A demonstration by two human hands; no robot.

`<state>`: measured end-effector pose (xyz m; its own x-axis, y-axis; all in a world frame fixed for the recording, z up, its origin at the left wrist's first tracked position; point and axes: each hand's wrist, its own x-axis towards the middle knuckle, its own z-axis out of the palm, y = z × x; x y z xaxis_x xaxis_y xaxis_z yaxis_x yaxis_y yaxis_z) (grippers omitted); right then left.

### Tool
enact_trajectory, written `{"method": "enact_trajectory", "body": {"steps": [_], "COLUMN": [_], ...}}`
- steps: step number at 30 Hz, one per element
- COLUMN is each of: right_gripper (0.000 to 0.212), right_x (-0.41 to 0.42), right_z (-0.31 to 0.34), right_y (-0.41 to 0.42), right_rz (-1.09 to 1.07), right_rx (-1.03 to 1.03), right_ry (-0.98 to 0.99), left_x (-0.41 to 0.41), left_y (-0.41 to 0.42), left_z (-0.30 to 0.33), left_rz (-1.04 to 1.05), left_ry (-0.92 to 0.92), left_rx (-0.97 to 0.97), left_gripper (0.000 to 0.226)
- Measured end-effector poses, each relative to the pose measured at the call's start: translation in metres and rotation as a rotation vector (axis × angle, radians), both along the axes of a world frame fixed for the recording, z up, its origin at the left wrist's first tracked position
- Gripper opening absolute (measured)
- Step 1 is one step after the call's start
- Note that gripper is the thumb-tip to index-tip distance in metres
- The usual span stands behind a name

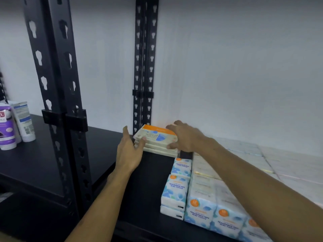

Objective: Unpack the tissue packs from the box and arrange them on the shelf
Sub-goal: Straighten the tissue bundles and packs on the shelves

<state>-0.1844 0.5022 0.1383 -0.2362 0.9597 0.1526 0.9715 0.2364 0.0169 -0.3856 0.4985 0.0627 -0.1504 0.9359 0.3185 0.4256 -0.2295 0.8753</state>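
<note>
At shelf (pixel 148 180) rear | orange-topped tissue stack (pixel 157 140) | hands flank it

the black shelf (pixel 146 180) has an open strip of bare board running from its front edge back to a stack of flat tissue packs (pixel 157 140) in the back corner. on the right this strip is walled by rows of mini tissue packs (pixel 176 189). on the left, 2 slotted black posts stand in the way: a front post (pixel 57 102) and a back post (pixel 145 67) just behind the stack. above the packs, the space up to the white wall (pixel 227 67) is open.
</note>
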Motion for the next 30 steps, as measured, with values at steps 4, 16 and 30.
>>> {"method": "enact_trajectory", "body": {"steps": [4, 16, 30], "right_gripper": [0.067, 0.066, 0.075], "right_x": [0.028, 0.213, 0.239], "right_z": [0.033, 0.004, -0.035], "right_y": [-0.039, -0.220, -0.261], "right_rz": [-0.028, -0.443, -0.484], "right_rx": [0.050, -0.028, -0.165], "right_ry": [0.077, 0.284, 0.288], "left_x": [0.001, 0.138, 0.182], "left_y": [-0.028, -0.121, -0.157], "left_z": [0.013, 0.062, 0.044], "left_rz": [0.031, -0.596, -0.577], "left_ry": [0.073, 0.731, 1.029], "left_rx": [0.146, 0.082, -0.012], "left_gripper": [0.070, 0.068, 0.067]}}
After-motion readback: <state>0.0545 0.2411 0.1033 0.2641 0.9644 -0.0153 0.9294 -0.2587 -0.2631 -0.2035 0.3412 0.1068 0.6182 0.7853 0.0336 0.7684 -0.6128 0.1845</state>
